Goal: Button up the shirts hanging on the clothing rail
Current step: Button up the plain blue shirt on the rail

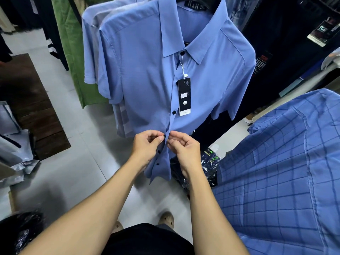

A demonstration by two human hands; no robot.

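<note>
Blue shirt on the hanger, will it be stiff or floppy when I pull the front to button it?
Probably floppy: the shirt creases and bunches where the left hand and right hand pinch its placket. Likely light, as the thin cloth drapes smoothly. It may swing when tugged, since it hangs free from the hanger.

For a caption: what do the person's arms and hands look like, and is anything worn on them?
Both forearms are bare: no sleeves, watch or bracelet in view. The left hand and the right hand wear no gloves, and no ring shows.
</note>
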